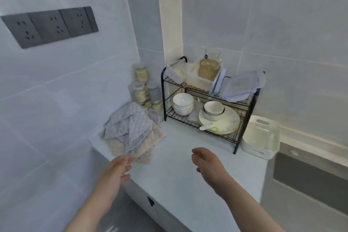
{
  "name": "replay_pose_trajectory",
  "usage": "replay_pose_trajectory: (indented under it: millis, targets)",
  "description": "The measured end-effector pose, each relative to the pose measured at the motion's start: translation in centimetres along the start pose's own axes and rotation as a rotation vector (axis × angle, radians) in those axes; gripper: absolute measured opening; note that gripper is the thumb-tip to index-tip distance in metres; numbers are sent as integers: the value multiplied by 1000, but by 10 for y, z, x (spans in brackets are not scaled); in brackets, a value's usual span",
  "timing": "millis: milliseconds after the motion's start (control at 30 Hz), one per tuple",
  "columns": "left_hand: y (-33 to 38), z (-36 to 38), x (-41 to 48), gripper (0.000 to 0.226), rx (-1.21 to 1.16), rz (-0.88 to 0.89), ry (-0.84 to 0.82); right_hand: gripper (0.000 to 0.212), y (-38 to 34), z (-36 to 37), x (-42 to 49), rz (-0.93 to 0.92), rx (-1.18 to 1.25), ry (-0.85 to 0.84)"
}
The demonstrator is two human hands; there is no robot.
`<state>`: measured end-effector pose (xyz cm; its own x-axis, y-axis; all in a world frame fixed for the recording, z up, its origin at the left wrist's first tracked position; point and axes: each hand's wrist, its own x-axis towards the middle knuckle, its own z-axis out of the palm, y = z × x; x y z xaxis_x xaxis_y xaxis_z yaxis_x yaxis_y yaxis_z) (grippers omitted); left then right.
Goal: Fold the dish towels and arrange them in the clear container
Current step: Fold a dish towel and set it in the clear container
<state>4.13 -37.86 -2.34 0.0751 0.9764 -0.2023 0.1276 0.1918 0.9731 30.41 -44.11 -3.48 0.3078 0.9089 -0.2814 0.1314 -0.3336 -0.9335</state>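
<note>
On the white counter (180, 173), against the tiled wall, the dish towels (131, 130) lie in a loose, unfolded heap, grey checked ones on top of beige ones, with a cluster of jars (143, 90) just behind them. The left hand (117, 170) hovers near the front edge of the heap with fingers spread and nothing in it, and the right hand (205, 164) hangs over the bare counter, fingers loosely curled, also empty. The clear container (260, 136) stands at the counter's right end, just beside a black wire rack (205, 100) of bowls and plates.

Grey and beige checked towels (131, 130), black rack (205, 103).
</note>
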Motion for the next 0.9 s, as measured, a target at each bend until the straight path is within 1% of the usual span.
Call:
replay_pose_trajectory:
  millis: [100,233,300,367,467,500,533,600,667,733,833,867,900]
  targets:
    - [5,-25,28,23,6,-4,80,30,-16,33,43,23,-33,-85]
    - [6,-56,75,14,79,-13,99,31,-35,71,91,40,-109,-155]
    - [-2,-71,110,13,195,-7,77,29,-43,92,116,34,-159,-167]
    - [-9,-81,155,19,359,23,35,25,-48,116,143,3,-224,-161]
    - [-24,-90,231,23,583,70,-58,12,-52,156,181,-28,-325,-183]
    - [-31,-92,257,22,671,96,-103,11,-54,169,192,-31,-353,-195]
    - [-39,-94,282,25,769,143,-164,16,-56,182,204,-29,-370,-200]
    - [-55,-98,323,39,992,240,-294,20,-60,203,225,0,-395,-205]
    - [-66,-103,349,43,1099,288,-385,35,-64,220,244,20,-457,-226]
    - [-71,-110,366,34,1086,354,-451,43,-68,231,261,14,-575,-273]
    - [-69,-120,387,14,989,426,-478,51,-68,242,277,56,-709,-317]
    - [-64,-122,390,9,953,454,-476,58,-67,245,280,82,-760,-311]
    - [-57,-122,392,8,909,479,-471,68,-66,248,282,109,-812,-293]
